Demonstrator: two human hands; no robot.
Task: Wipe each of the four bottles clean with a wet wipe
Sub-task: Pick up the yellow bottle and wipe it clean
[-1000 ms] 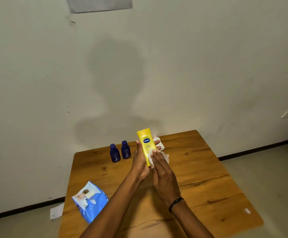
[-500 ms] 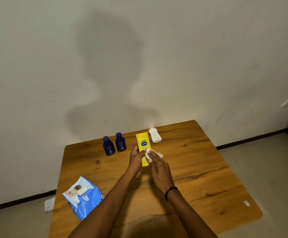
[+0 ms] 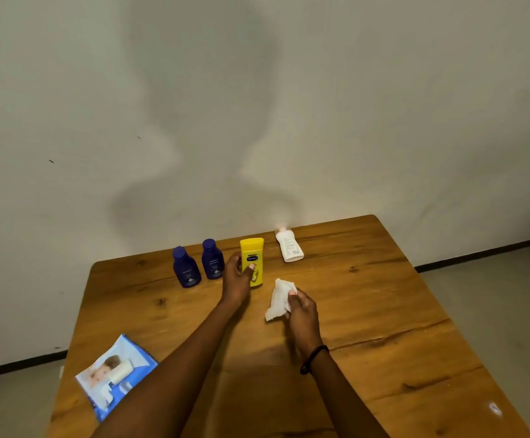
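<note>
A yellow bottle stands upright on the wooden table, and my left hand grips its lower left side, thumb across the front. Two dark blue bottles stand side by side just left of it. A white bottle lies on its side to the right, near the table's far edge. My right hand holds a crumpled white wet wipe a little right of and below the yellow bottle, apart from it.
A blue pack of wet wipes lies at the table's near left corner. The table's far edge stands against a pale wall. Grey floor shows to the right and left of the table.
The yellow bottle came down from the air and now stands on the table. My right hand drew the wipe off the bottle, back and to the right.
</note>
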